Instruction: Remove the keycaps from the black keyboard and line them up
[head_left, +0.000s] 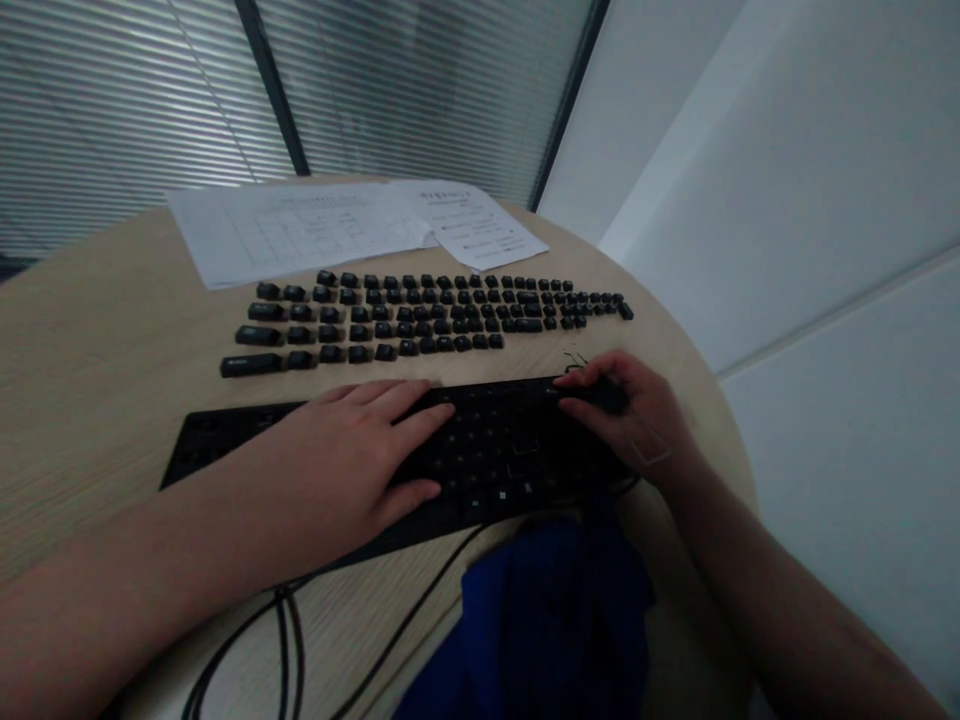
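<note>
Dim light leaves pale glints along the blinds (127,110) and the keyboard (472,445) murky, softly blurred.

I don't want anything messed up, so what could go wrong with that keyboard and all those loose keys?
The loose keycaps lie just beyond the keyboard, so a bump might knock their rows out of order. The right hand holds what looks like a wire keycap puller; its thin wires could slip and scratch something. The cable loops below the left forearm, so an arm might catch it and tug the keyboard.
</note>
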